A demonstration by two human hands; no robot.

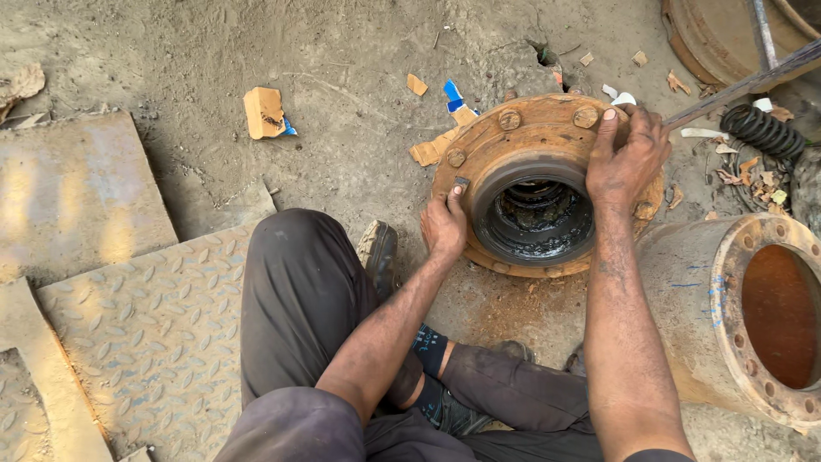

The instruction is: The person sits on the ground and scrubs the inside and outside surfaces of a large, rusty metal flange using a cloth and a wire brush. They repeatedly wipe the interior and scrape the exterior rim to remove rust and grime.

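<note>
A rusty orange wheel hub (pixel 487 137) with several studs lies flat on the dirt floor, its greasy black bore facing up. My left hand (pixel 444 224) rests on the hub's near-left rim and pinches a small dark piece against the flange. My right hand (pixel 627 154) lies palm down over the hub's far-right rim, fingers curled around the edge. I sit cross-legged in dark trousers, with my shoe (pixel 378 250) just left of the hub.
A large rusty drum (pixel 727 316) lies on its side at the right. A black coil spring (pixel 763 130) and a metal rod (pixel 744 84) sit at the upper right. Chequered steel plates (pixel 145 334) cover the floor at left. Cardboard scraps (pixel 263 111) litter the dirt.
</note>
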